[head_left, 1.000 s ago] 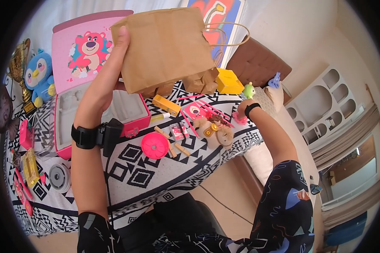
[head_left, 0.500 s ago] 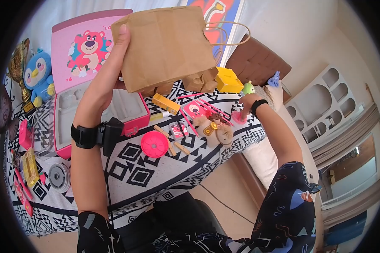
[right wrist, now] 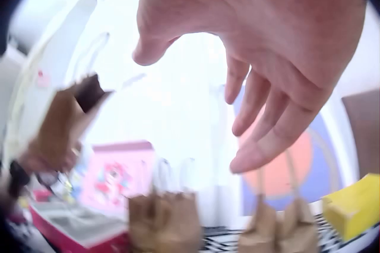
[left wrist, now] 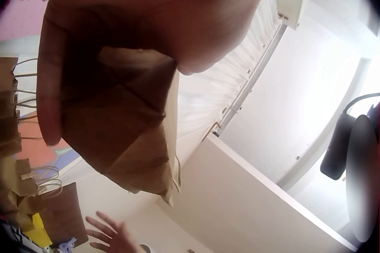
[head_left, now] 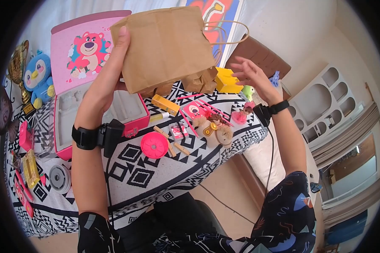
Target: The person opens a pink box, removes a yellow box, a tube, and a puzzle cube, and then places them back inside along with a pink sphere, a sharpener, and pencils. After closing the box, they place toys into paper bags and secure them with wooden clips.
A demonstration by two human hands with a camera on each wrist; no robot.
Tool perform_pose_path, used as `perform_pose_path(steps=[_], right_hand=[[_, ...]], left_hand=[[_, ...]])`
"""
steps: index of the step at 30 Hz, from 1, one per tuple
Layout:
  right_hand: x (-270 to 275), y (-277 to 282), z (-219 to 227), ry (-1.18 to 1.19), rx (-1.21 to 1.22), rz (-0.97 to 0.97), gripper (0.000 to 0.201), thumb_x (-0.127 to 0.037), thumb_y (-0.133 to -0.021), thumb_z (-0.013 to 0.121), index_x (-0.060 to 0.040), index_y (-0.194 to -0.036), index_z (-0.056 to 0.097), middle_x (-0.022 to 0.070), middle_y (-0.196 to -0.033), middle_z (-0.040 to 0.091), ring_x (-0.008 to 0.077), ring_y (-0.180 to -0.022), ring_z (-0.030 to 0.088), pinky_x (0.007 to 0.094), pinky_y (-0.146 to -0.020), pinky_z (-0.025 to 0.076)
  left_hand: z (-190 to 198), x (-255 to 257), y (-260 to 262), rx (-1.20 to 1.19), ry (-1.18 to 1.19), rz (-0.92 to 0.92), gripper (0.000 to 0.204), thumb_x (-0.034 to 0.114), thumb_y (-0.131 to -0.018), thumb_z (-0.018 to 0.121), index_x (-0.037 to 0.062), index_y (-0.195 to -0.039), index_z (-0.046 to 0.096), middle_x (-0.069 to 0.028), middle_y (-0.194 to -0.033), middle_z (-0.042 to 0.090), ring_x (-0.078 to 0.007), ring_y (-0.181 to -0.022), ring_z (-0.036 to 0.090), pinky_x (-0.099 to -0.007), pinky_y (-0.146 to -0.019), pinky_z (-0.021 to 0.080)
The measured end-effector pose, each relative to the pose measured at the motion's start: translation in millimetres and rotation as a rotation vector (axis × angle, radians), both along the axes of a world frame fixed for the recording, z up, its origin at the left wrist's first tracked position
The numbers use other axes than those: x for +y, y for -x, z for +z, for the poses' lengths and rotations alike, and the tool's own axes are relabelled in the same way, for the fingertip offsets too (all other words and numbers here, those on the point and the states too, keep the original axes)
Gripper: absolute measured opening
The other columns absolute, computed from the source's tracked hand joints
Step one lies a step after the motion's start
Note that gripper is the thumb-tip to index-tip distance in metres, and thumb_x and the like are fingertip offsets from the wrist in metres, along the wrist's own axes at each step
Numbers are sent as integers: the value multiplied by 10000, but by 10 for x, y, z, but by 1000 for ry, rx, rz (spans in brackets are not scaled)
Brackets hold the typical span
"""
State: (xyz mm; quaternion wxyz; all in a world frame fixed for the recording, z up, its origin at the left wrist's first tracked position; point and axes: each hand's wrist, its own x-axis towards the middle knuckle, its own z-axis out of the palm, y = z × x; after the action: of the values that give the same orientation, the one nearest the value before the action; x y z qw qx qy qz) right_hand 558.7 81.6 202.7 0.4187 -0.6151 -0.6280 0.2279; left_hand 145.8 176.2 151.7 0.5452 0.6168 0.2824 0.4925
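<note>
My left hand [head_left: 107,80] grips a brown paper bag [head_left: 166,48] and holds it tilted above the table, its twisted-paper handles pointing right. The thumb lies along the near face; in the left wrist view the other fingers curl around the far side of the bag [left wrist: 122,125]. Raised over the right end of the table, my right hand [head_left: 258,82] has its fingers spread and holds nothing. Below it sits a small doll in pink [head_left: 240,116], beside a beige plush toy [head_left: 217,131]. A yellow box [head_left: 228,80] stands just left of the right hand's fingertips.
An open pink box [head_left: 88,46] with a bear picture stands at left, near a blue plush [head_left: 39,78] and a trophy [head_left: 19,71]. More paper bags [right wrist: 166,220] line the back. A pink round dish [head_left: 155,145], clothespins [head_left: 181,149] and pink sticks lie on the patterned cloth [head_left: 131,170].
My right hand has risen from the pink doll, its fingers now spread, and the doll stays on the cloth. The left hand and the paper bag have barely moved.
</note>
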Motion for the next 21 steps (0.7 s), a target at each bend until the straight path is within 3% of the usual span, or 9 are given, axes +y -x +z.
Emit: perform_pose_path(steps=[1,5,7,11,14,15,16,18,21], right_hand=[[-92,273,79,8,277,174,658,-541,-992,674,-2,-1365,623,128,-1279,700,249,-1101,701,362,-838,595],[-215,994,271,63,329,414,641,-463,-973,735,8,-1386,599,113,-1258,692,169,-996,702,265,-785,574],[-171,1160,321,77,138,195,561,-385,-957,776,2,-1341,641,76,-1121,713,92,-860,679,207,-706,531],[-91,1216,340,174,261,193,434,-321,-953,789,-6,-1238,702,28,-991,716,50,-727,638,195,-640,487],[-152,1325,365,86,197,109,355,-308,-963,777,-3,-1139,735,-10,-879,697,45,-675,616,187,-624,466],[-144,1215,422,0,163,69,339,-293,-969,771,1,-1134,735,-13,-875,698,41,-667,612,187,-624,473],[-141,1115,485,-84,128,28,323,-277,-974,764,5,-1129,734,-15,-871,698,37,-659,608,187,-624,481],[-78,915,594,-234,45,-76,276,-239,-986,747,6,-1113,734,-17,-857,698,44,-684,621,197,-617,486],[122,635,571,-290,-87,-162,269,-234,-974,751,16,-1074,745,-4,-823,711,59,-667,642,208,-604,505]], left_hand=[[-4,0,-14,3,-4,-17,1054,886,-920,373,77,-1595,362,-176,-1464,571,-261,-1298,629,-428,-931,592],[30,-129,-114,21,-10,-80,1041,879,-926,372,76,-1589,371,-175,-1462,574,-262,-1291,633,-435,-929,595],[23,-168,-183,61,-30,-93,1070,928,-895,310,111,-1582,390,-170,-1394,602,-233,-1216,659,-391,-842,608],[-29,-124,-251,5,-34,-229,1073,925,-889,348,83,-1554,394,-180,-1321,637,-242,-1038,744,-327,-728,636],[-43,-171,-275,7,-57,-213,1122,927,-886,346,54,-1589,306,-216,-1318,632,-257,-993,742,-345,-733,639],[-49,-84,-205,85,-13,-323,1072,857,-952,341,1,-1595,293,-226,-1327,634,-268,-1121,693,-420,-829,638],[-34,-104,-186,82,-10,-320,1072,857,-952,341,1,-1595,293,-226,-1327,634,-268,-1121,693,-420,-829,638],[15,-160,-150,65,-28,-125,1162,881,-925,364,-41,-1612,195,-247,-1297,639,-269,-1076,701,-412,-807,641],[13,-72,-40,8,-50,-115,1199,882,-915,393,-46,-1626,126,-246,-1294,636,-269,-1051,705,-393,-790,641]])
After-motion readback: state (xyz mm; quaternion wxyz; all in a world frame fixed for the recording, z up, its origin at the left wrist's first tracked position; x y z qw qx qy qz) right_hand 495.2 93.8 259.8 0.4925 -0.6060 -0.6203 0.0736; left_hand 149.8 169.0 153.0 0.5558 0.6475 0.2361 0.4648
